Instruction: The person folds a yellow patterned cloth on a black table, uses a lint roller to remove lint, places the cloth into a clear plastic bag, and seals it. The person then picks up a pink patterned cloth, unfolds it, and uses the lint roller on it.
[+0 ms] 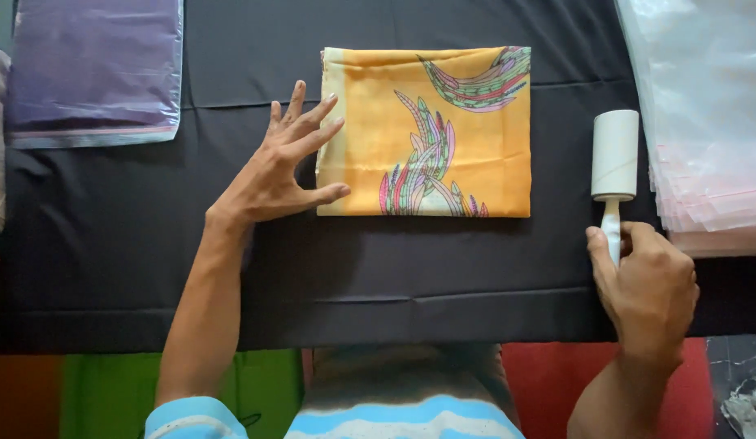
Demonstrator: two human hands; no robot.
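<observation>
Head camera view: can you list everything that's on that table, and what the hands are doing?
folded cloth: one, orange with feather print, centre
lint roller: one, white, right of the cloth
clear bags: a stack, pinkish, far right
bagged cloth: one, purple, top left
table cover: one, black, under everything
left hand: fingers spread, at the cloth's left edge
right hand: gripping the roller's handle

Orange cloth point(443, 138) with multicoloured feather pattern; white lint roller point(614, 154); black table cover point(150, 244).
</observation>
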